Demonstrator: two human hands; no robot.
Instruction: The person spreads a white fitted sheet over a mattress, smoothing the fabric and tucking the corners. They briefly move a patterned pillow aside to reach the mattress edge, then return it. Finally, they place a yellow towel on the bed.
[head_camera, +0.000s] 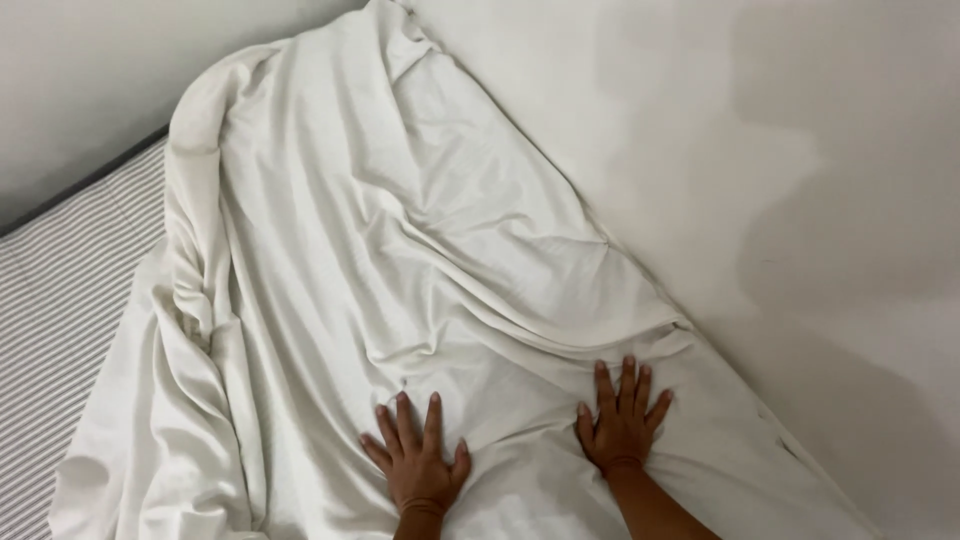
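Observation:
A crumpled white sheet (400, 230) lies spread over a mattress, running from the top centre down to the bottom of the view. My left hand (418, 458) rests flat on the sheet near the bottom centre, fingers apart. Just to its right, my right hand (624, 425) presses flat on the sheet close to its right edge by the wall, fingers also spread. Neither hand holds anything. A thick rolled fold of the sheet (195, 230) runs along its left side.
The striped grey-and-white mattress (70, 280) shows bare at the left. A pale wall (800, 200) borders the bed on the right, and another wall (80, 80) stands at the upper left.

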